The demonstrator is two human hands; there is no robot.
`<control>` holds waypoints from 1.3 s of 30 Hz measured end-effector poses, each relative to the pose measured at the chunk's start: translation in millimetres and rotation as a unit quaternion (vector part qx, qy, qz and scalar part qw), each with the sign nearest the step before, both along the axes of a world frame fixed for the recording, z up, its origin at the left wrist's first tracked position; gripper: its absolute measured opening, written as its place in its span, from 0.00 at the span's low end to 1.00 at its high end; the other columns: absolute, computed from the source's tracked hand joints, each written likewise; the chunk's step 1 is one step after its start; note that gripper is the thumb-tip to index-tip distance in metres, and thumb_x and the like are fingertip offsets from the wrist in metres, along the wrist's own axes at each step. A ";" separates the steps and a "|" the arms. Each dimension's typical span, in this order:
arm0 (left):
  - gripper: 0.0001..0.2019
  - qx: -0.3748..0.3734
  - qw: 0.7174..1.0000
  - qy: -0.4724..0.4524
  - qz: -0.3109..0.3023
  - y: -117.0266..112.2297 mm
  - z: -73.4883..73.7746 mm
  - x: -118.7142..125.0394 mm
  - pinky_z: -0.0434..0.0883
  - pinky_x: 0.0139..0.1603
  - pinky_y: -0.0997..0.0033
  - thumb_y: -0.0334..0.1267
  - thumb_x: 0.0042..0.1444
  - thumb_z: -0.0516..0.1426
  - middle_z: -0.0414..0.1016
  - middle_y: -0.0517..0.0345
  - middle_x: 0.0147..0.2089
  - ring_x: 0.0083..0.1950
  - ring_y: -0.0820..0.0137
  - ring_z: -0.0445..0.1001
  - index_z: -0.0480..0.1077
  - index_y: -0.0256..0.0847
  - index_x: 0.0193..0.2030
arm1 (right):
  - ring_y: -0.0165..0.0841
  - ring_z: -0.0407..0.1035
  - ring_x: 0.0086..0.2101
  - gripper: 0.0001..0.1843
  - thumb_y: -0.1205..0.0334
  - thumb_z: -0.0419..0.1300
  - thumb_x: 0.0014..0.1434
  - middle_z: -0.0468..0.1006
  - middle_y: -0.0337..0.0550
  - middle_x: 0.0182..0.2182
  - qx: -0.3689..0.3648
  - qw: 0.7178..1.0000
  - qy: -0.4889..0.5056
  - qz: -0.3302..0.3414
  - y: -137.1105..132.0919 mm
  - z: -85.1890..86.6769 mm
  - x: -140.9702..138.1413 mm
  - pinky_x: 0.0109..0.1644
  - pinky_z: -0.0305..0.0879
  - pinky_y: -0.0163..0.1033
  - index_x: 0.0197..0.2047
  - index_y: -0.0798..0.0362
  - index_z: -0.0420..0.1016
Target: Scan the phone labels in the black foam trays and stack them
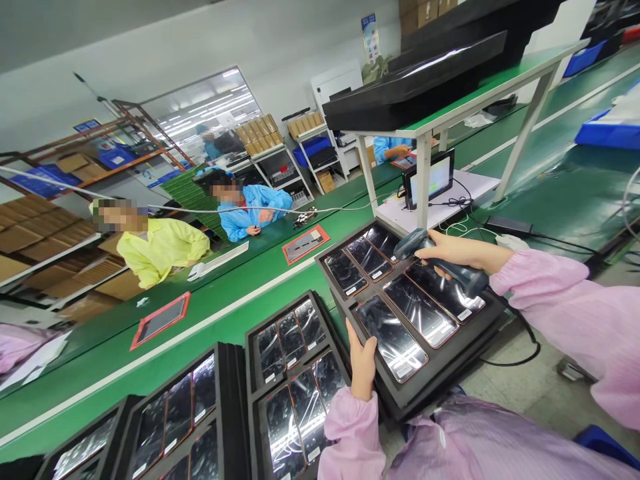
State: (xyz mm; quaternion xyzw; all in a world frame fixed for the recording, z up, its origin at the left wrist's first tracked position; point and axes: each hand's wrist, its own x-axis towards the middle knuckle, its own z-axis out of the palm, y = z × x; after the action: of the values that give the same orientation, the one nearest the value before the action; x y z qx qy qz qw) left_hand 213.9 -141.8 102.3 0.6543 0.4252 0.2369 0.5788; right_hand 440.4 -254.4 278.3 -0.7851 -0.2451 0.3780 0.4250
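Observation:
My right hand is wrapped around a dark barcode scanner, whose head points left over the phones. Below it, a black foam tray holds two rows of dark-screened phones, each with a small white label near its lower end. My left hand grips the tray's near left edge, thumb at the rim. That tray lies tilted on top of at least one other. Beside my left hand stands a second stack of foam trays, filled with similar phones.
More phone trays line the green conveyor to the left. Red-framed panels lie on the belt. A monitor stands beneath a raised shelf carrying black foam. Several co-workers sit opposite. The scanner's cable loops down at right.

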 end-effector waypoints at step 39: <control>0.39 -0.009 0.999 -0.014 -0.029 -1.4 7.0 2.2 0.44 0.70 0.65 0.32 0.48 0.52 0.43 0.42 0.72 0.72 0.63 0.45 0.45 0.28 0.68 | 0.38 0.59 0.19 0.62 0.40 0.55 0.35 0.63 0.33 0.14 -0.142 0.985 0.080 -0.050 -113.6 -28.3 -100.6 0.21 0.60 0.38 0.67 0.52 0.30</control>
State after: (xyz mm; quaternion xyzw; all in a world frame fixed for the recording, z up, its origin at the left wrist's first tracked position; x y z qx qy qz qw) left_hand 216.2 -143.2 109.3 0.6575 0.4005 0.2252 0.5971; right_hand 339.8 -367.9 250.0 -0.8156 -0.1147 0.4492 0.3461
